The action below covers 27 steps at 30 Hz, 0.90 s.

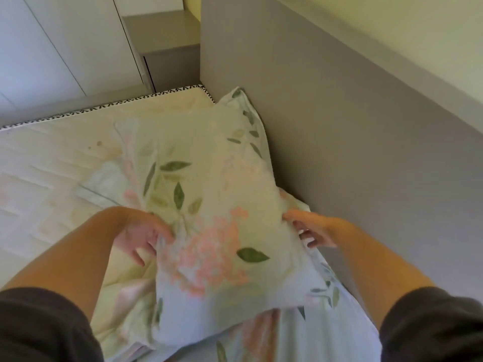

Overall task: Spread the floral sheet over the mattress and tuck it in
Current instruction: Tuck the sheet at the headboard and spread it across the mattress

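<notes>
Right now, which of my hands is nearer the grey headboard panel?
Your right hand, gripping the floral sheet beside the grey panel; the left hand holds the opposite side, over the bare mattress.

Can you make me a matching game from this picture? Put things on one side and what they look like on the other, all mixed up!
Things:
1. floral sheet
2. mattress
3. panel beside the bed
4. sleeves

What they look like:
A. plain grey, standing upright
B. bunched up, held by the left hand and the right hand
C. mostly bare and cream, with black-and-white trim along the edge
D. dark, at the bottom corners of the picture

Right pairs: 1-B, 2-C, 3-A, 4-D
</notes>
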### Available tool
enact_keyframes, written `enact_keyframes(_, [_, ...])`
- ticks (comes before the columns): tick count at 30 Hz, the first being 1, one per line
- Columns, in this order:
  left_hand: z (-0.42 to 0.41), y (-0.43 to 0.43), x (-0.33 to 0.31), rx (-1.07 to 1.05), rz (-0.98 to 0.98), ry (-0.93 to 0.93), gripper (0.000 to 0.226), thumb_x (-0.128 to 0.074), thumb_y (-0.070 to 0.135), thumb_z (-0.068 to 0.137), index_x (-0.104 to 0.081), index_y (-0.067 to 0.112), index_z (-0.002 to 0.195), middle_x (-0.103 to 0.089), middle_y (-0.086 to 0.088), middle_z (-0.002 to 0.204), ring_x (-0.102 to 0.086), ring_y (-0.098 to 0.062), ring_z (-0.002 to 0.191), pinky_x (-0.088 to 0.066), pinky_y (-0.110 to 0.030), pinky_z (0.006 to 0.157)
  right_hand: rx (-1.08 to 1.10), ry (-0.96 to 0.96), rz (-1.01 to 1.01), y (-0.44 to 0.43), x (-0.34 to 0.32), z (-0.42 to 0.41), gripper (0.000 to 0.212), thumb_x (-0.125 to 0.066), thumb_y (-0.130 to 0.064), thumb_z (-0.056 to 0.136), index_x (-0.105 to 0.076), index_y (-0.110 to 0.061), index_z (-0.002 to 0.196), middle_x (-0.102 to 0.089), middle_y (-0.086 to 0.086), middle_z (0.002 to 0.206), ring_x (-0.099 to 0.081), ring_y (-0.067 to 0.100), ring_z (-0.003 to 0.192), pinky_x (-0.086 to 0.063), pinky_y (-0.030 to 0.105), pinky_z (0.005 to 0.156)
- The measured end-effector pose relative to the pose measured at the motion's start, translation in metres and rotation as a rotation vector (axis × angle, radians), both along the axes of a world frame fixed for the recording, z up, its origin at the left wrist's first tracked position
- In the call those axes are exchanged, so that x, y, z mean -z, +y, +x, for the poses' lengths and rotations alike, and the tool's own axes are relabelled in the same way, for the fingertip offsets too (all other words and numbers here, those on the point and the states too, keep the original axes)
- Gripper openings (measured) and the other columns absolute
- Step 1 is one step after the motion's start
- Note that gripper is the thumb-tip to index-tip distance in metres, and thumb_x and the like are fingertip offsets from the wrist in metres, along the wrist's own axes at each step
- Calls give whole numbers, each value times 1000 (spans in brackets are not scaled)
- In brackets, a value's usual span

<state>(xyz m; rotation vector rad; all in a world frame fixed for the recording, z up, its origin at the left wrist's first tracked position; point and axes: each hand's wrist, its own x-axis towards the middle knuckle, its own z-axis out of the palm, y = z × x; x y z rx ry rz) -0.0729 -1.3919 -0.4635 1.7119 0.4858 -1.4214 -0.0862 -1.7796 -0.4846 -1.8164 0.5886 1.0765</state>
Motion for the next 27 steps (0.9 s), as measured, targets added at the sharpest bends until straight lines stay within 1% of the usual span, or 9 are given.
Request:
enact_keyframes(3, [0, -6, 21, -371, 81, -186, 68, -62, 60, 79, -44, 13, 126, -59, -10, 118, -51, -33, 116, -39, -46, 98, 258, -173, 84, 18, 9, 3, 74, -62, -64, 78, -45, -20, 135, -57, 3, 123, -57, 24, 107, -49, 39, 88])
enact_keyframes(5, [5, -19, 39, -620, 96, -368, 85, -65, 70, 69, -43, 13, 128, -68, 0, 106, -57, -29, 106, -43, -43, 97, 258, -239, 110, 41, 16, 7, 80, -64, -64, 76, -33, -30, 142, -54, -1, 130, -56, 18, 104, -46, 33, 80])
enact_keyframes(7, [8, -27, 61, -745, 124, -499, 103, -76, 66, 58, -41, 9, 137, -62, -2, 122, -58, -30, 110, -46, -44, 99, 230, -328, 106, 57, 20, 7, 79, -65, -56, 81, -28, -31, 146, -52, -1, 132, -53, 19, 105, -42, 32, 81])
enact_keyframes(10, [6, -32, 50, -787, 132, -561, 53, -65, 27, 74, -56, 6, 121, -65, -16, 99, -62, -32, 88, -53, -45, 83, 211, -377, 118, 52, 14, 11, 62, -66, -27, 76, -45, -24, 134, -61, 3, 114, -59, 23, 98, -50, 35, 81])
enact_keyframes(13, [2, -32, 30, -783, 61, -559, 37, -52, 7, 77, -58, 0, 113, -62, -16, 89, -60, -33, 81, -53, -45, 81, 225, -327, 168, 40, 6, 14, 63, -59, -21, 58, -55, -14, 121, -63, 15, 107, -61, 29, 92, -49, 40, 84])
enact_keyframes(16, [-5, -42, 16, -766, -103, -523, 23, -50, 27, 94, -61, 11, 106, -67, -10, 84, -63, -27, 74, -51, -39, 71, 378, -321, 185, 38, 3, 9, 46, -65, -52, 77, -59, -28, 115, -66, 3, 107, -61, 24, 100, -47, 40, 95])
enact_keyframes(19, [-11, -45, 12, -756, -187, -526, 46, -42, 59, 92, -66, 20, 97, -75, -2, 79, -70, -19, 72, -51, -34, 69, 352, -319, 172, 34, 5, 5, 54, -62, -67, 76, -54, -37, 120, -63, -3, 111, -60, 21, 103, -48, 41, 96])
enact_keyframes(23, [-21, -42, 12, -748, -151, -429, 32, -54, 46, 90, -67, 18, 100, -75, -5, 78, -67, -25, 81, -51, -37, 74, 384, -309, 230, 32, 7, 0, 62, -67, -59, 74, -54, -32, 128, -66, 1, 115, -63, 24, 104, -48, 44, 96])
enact_keyframes(27, [-30, -52, 5, -764, -207, -449, 24, -56, 36, 89, -66, 16, 96, -73, -5, 70, -69, -21, 59, -51, -37, 70, 417, -287, 237, 26, -3, -8, 77, -72, -72, 57, -57, -37, 124, -68, -2, 115, -64, 25, 106, -49, 45, 95])
